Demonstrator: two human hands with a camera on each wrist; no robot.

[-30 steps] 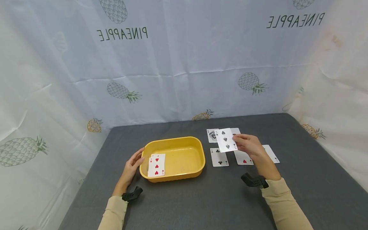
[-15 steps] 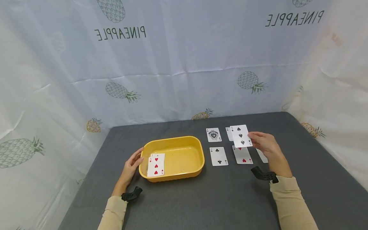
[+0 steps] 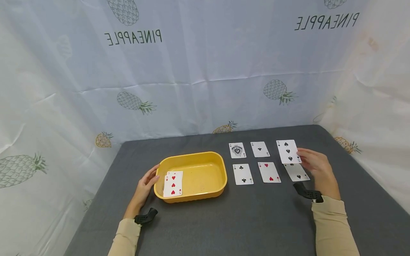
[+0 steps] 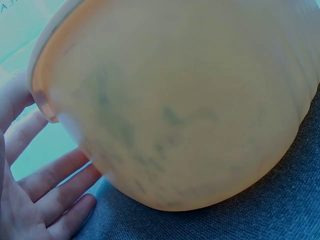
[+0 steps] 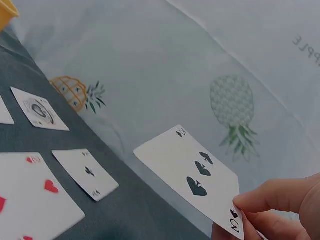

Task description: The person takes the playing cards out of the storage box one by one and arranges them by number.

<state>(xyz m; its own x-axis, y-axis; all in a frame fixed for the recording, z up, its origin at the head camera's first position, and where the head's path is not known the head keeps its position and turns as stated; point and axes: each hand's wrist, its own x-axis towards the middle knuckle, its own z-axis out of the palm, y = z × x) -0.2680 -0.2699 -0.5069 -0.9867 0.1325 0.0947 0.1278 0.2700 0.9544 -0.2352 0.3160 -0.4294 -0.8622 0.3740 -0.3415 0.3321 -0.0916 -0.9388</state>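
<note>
My right hand (image 3: 317,164) pinches a three of spades playing card (image 3: 287,151) by its right edge, face up above the table. Below it lies a two of spades (image 3: 297,173), partly covered in the head view. To its left are a two of hearts (image 3: 269,172), a two of clubs (image 3: 243,174), an ace of clubs (image 5: 87,172) and an ace of spades (image 3: 237,150). At the left, my left hand (image 3: 145,186) grips the rim of a yellow tray (image 3: 208,195), thumb over the edge, fingers against the outer wall. Inside it, a three of hearts (image 3: 173,184) overlaps another card.
The dark grey table (image 3: 224,227) ends at its far edge before a white curtain (image 3: 198,64) printed with pineapples. The curtain also hangs along both sides. A black band (image 3: 309,193) sits on the right wrist and another (image 3: 146,216) on the left.
My right hand has carried the three of spades rightward, from over the aces to above the two of spades. The ace of clubs is now uncovered. My left hand stays on the tray.
</note>
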